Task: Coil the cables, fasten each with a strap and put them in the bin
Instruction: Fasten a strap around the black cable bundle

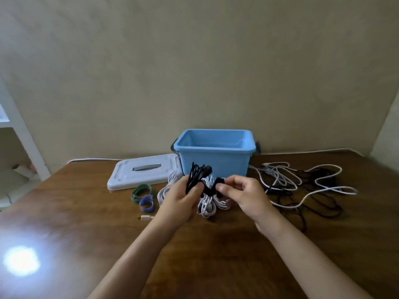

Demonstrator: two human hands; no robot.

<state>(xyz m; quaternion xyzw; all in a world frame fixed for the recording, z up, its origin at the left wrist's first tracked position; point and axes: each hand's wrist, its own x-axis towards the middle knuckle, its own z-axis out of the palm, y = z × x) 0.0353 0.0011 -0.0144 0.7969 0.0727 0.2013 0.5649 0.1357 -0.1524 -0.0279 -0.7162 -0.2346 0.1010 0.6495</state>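
My left hand (182, 196) grips a coiled black cable (196, 174), held upright above the table in front of the blue bin (216, 147). My right hand (239, 193) pinches a black strap (213, 186) that runs from the coil to its fingertips. Under my hands lie several coiled white cables (208, 207). The bin is open; its inside floor is hidden from here.
The bin's white lid (142, 170) lies flat left of the bin. A green strap (141, 192) and a purple strap (146, 203) sit rolled near it. Loose white and black cables (302, 184) tangle at the right. A small cable plug (145, 217) lies near my left wrist.
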